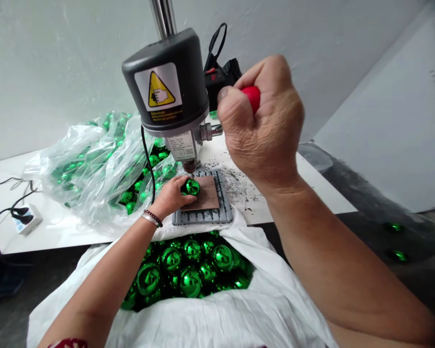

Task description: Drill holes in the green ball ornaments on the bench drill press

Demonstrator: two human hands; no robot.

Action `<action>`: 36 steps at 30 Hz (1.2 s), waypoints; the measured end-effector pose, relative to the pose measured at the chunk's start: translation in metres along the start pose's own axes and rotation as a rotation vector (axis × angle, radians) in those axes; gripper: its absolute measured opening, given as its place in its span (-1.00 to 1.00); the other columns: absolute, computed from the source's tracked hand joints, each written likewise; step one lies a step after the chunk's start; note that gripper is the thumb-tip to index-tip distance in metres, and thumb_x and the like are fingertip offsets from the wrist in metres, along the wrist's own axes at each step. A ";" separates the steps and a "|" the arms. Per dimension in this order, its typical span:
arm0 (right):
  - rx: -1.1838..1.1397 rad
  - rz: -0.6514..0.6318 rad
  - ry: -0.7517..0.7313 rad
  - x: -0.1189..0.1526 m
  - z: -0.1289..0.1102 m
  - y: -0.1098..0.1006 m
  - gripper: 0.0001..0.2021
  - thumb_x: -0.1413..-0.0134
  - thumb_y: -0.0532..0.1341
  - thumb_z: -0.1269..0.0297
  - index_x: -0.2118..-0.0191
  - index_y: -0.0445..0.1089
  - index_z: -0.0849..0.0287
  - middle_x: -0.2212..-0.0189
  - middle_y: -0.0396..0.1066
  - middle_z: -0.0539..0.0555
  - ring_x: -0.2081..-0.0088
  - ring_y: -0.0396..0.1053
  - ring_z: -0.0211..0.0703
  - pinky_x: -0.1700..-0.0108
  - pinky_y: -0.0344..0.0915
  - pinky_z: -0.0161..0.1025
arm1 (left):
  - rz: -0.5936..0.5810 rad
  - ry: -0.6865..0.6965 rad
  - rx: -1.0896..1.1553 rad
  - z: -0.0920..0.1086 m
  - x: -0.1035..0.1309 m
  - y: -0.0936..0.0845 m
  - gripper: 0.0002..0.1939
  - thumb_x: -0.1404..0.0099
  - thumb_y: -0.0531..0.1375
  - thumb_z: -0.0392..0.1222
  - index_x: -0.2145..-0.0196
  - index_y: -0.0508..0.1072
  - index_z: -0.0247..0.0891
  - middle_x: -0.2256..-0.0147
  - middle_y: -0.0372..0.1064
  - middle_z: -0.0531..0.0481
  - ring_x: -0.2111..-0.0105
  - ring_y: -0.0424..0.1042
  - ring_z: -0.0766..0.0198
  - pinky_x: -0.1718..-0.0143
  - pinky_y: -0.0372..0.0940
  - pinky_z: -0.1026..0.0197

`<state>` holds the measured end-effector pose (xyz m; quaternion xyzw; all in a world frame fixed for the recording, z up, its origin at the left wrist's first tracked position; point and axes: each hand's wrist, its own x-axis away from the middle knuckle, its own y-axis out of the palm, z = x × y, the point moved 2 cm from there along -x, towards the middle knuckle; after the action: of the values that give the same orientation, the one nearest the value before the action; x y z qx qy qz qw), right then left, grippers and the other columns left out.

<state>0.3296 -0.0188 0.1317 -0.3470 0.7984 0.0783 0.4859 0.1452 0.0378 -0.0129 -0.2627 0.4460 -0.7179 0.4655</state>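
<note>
My left hand (173, 194), with bracelets at the wrist, grips a shiny green ball (193, 187) on a brown board (210, 198). The board lies on the grey slotted base (203, 218) of a bench drill press (166, 79). Right above the ball is the drill's chuck (189, 166); whether the bit touches the ball I cannot tell. My right hand (264, 121) is closed around a red handle knob (252, 98) beside the machine's head. Below the base, a white sack (275, 270) lies open, with many green balls (191, 282) inside.
Clear plastic bags (83, 169) of green balls cover the table's left side. A power strip (27, 220) with black cables sits at the left edge. Dark shavings are scattered right of the base. Two green balls (398, 255) lie on the floor at right.
</note>
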 end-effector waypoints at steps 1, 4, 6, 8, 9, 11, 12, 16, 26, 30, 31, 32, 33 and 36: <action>-0.001 -0.001 0.003 0.000 0.000 0.000 -0.81 -0.16 0.02 0.18 0.40 0.05 0.15 0.45 0.16 -0.02 0.45 0.09 -0.39 0.32 0.18 -0.38 | -0.005 -0.005 0.001 0.001 0.000 0.000 -0.32 -0.02 0.36 -0.15 -0.12 0.37 -0.27 -0.11 0.33 -0.15 -0.09 0.35 0.07 -0.20 0.18 0.09; -0.009 -0.006 0.004 0.001 -0.001 0.000 -0.81 -0.16 0.04 0.19 0.40 0.04 0.15 0.45 0.14 -0.02 0.45 0.09 -0.38 0.32 0.18 -0.37 | -0.027 -0.012 0.060 0.002 0.000 0.000 -0.28 -0.06 0.34 -0.10 -0.17 0.32 -0.29 -0.15 0.27 -0.20 -0.12 0.32 0.07 -0.22 0.14 0.10; -0.018 -0.005 -0.003 0.001 0.000 0.001 -0.80 -0.16 0.05 0.20 0.40 0.02 0.14 0.46 0.12 -0.02 0.45 0.09 -0.38 0.33 0.18 -0.36 | -0.059 0.005 0.148 0.000 0.002 0.001 -0.32 -0.15 0.28 -0.05 -0.20 0.28 -0.28 -0.17 0.25 -0.20 -0.17 0.26 0.08 -0.24 0.11 0.07; -0.026 0.003 -0.008 0.002 0.000 0.001 -0.80 -0.15 0.05 0.20 0.40 0.02 0.14 0.46 0.11 -0.02 0.45 0.10 -0.37 0.33 0.18 -0.35 | -0.075 0.004 0.258 -0.002 0.004 0.005 -0.35 -0.21 0.21 -0.02 -0.22 0.25 -0.26 -0.17 0.28 -0.16 -0.20 0.24 0.09 -0.24 0.11 0.06; -0.034 0.014 -0.008 0.002 0.000 0.001 -0.80 -0.14 0.06 0.19 0.41 0.02 0.14 0.46 0.12 -0.02 0.45 0.10 -0.36 0.33 0.18 -0.35 | -0.071 -0.015 0.311 -0.004 0.004 0.007 -0.35 -0.21 0.21 -0.01 -0.22 0.25 -0.25 -0.15 0.31 -0.13 -0.18 0.26 0.10 -0.23 0.14 0.07; -0.047 0.030 -0.002 0.003 0.000 0.001 -0.79 -0.13 0.07 0.18 0.42 0.04 0.13 0.47 0.15 -0.02 0.45 0.11 -0.36 0.34 0.18 -0.34 | -0.041 -0.079 0.392 -0.008 0.005 0.012 -0.35 -0.17 0.24 -0.02 -0.19 0.28 -0.22 -0.08 0.39 -0.07 -0.11 0.34 0.11 -0.16 0.22 0.09; -0.049 0.034 0.001 0.003 0.000 0.001 -0.80 -0.12 0.06 0.18 0.42 0.05 0.13 0.47 0.16 -0.02 0.45 0.11 -0.36 0.34 0.18 -0.34 | -0.024 -0.108 0.413 -0.009 0.005 0.013 -0.35 -0.14 0.26 -0.03 -0.17 0.31 -0.23 -0.04 0.42 -0.06 -0.06 0.38 0.11 -0.12 0.26 0.09; -0.060 0.046 0.007 0.003 0.000 0.000 -0.80 -0.09 0.07 0.17 0.43 0.06 0.14 0.49 0.19 -0.03 0.47 0.10 -0.38 0.35 0.16 -0.36 | 0.005 -0.130 0.386 -0.004 0.004 0.015 -0.33 -0.03 0.34 -0.10 -0.11 0.37 -0.28 0.03 0.47 -0.08 0.02 0.44 0.08 -0.10 0.28 0.07; -0.070 0.056 -0.001 0.006 0.000 -0.001 -0.80 -0.07 0.07 0.16 0.41 0.13 0.19 0.53 0.17 -0.06 0.49 0.09 -0.44 0.40 0.12 -0.41 | -0.062 -0.138 0.467 0.003 -0.003 0.019 -0.31 0.03 0.38 -0.11 -0.09 0.41 -0.28 0.08 0.50 -0.07 0.06 0.45 0.07 -0.06 0.29 0.06; -0.047 0.033 -0.015 0.011 -0.001 -0.003 -0.82 -0.13 0.06 0.21 0.41 0.18 0.22 0.52 0.17 -0.08 0.49 0.10 -0.48 0.39 0.10 -0.44 | -0.055 -0.115 0.499 0.001 -0.002 0.021 -0.36 0.02 0.37 -0.11 -0.06 0.44 -0.23 0.17 0.52 -0.01 0.16 0.48 0.13 -0.01 0.32 0.08; -0.043 0.037 -0.025 0.012 -0.001 -0.003 -0.82 -0.14 0.07 0.22 0.41 0.19 0.23 0.52 0.17 -0.08 0.48 0.10 -0.50 0.39 0.10 -0.44 | -0.056 -0.105 0.505 0.001 -0.001 0.021 -0.38 0.01 0.37 -0.12 -0.04 0.45 -0.22 0.19 0.52 0.00 0.17 0.48 0.14 0.00 0.32 0.09; -0.040 0.043 -0.038 0.013 0.000 -0.003 -0.82 -0.14 0.08 0.23 0.40 0.19 0.23 0.52 0.18 -0.09 0.48 0.10 -0.51 0.39 0.10 -0.45 | -0.057 -0.097 0.510 0.002 0.000 0.022 -0.40 0.01 0.36 -0.12 -0.03 0.46 -0.22 0.20 0.52 0.01 0.19 0.47 0.14 0.02 0.33 0.10; -0.034 0.046 -0.049 0.014 0.000 -0.003 -0.82 -0.15 0.08 0.24 0.40 0.20 0.24 0.51 0.18 -0.10 0.48 0.11 -0.52 0.39 0.10 -0.47 | -0.055 -0.092 0.512 0.002 0.000 0.022 -0.42 0.00 0.36 -0.12 -0.02 0.47 -0.21 0.21 0.52 0.01 0.19 0.47 0.15 0.03 0.34 0.11; 0.012 0.029 -0.075 0.017 0.002 -0.004 -0.84 -0.16 0.10 0.26 0.36 0.23 0.27 0.49 0.21 -0.12 0.48 0.12 -0.57 0.39 0.12 -0.52 | -0.036 -0.099 0.500 0.003 0.002 0.022 -0.43 -0.01 0.35 -0.11 -0.02 0.47 -0.21 0.22 0.52 0.03 0.20 0.47 0.16 0.07 0.34 0.14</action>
<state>0.3288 -0.0291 0.1172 -0.3291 0.7852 0.0933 0.5162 0.1568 0.0314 -0.0307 -0.1823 0.2266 -0.8002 0.5244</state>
